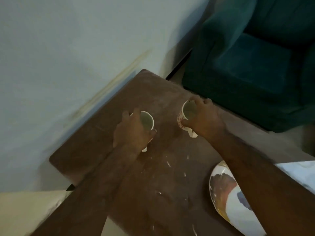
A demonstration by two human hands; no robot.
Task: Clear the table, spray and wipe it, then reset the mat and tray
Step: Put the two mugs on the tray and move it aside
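Observation:
Two white mugs stand on a brown wooden table (88, 150). My left hand (131, 132) wraps around the left mug (147, 120) from its left side, fingers over the rim. My right hand (203, 116) grips the right mug (187, 110), which has red speckles on its side and its handle pointing toward me. Both mugs look empty inside. White smears and crumbs dot the tabletop near me. A patterned plate (223, 188) lies at the table's near right, partly hidden under my right forearm.
A teal sofa (255, 65) stands just beyond the table's right edge. A pale wall (68, 48) runs along the table's left side. A white cloth or sleeve (300, 174) shows at the far right.

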